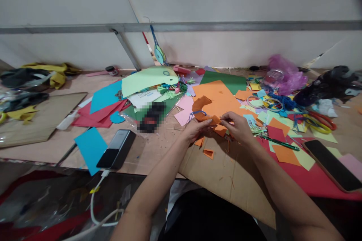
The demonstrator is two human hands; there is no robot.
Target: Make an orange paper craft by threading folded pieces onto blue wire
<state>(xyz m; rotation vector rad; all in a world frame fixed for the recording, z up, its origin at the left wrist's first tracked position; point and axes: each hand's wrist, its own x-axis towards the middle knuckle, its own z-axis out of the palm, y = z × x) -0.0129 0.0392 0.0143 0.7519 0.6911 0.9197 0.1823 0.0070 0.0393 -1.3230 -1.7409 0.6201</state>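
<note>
1. A small orange paper piece [214,120] is held just above the desk [158,150]. Its long axis runs left to right, with one end toward each hand.
2. The left hand [195,130] pinches the paper's left end, fingers closed on it, thumb on top.
3. The right hand [239,128] pinches the right end, fingers curled shut on the paper; the two hands nearly meet.
4. Just behind the paper lies a large orange sheet [217,98], touching a green sheet [226,80] farther back.
5. Below the paper, near the hands, small orange scraps [208,153] lie on brown cardboard [226,180].
6. Well left of the paper, a black power bank [116,148] rests on the desk beside a blue sheet [89,147].
7. Well right of the paper, a phone [332,163] lies on red paper [313,180].
</note>
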